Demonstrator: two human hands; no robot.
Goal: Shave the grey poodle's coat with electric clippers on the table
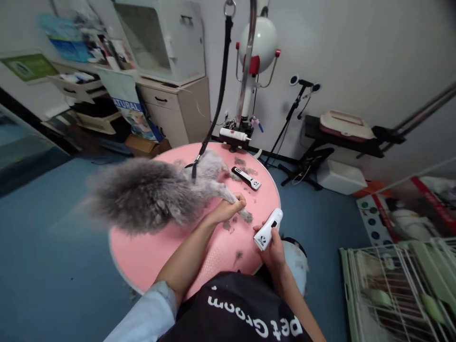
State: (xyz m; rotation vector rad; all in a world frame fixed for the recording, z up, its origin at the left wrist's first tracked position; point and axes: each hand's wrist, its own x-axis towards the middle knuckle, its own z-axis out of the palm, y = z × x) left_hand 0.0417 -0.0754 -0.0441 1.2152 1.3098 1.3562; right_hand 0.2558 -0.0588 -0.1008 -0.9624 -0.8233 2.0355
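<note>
A fluffy grey animal (142, 192) lies on a round pink grooming table (149, 261). Its fur is long at the left, partly blurred, and clipped short at the right; I cannot make out its head. My left hand (230, 209) is closed around one of its short-furred legs, and the paw (246, 216) sticks out beyond my fingers. In my right hand (275, 251) is a white hair clipper (268, 230), held at the table's right edge, apart from the animal. Another clipper (246, 178), black and white, lies on the table beyond the paw.
A black strap (223, 76) hangs from a ring down to the animal. Clumps of cut fur (228, 225) are scattered on the pink top. Behind the table stand a white bottle (233, 134) and a dryer on a stand (261, 42). A wire cage (395, 285) is at lower right.
</note>
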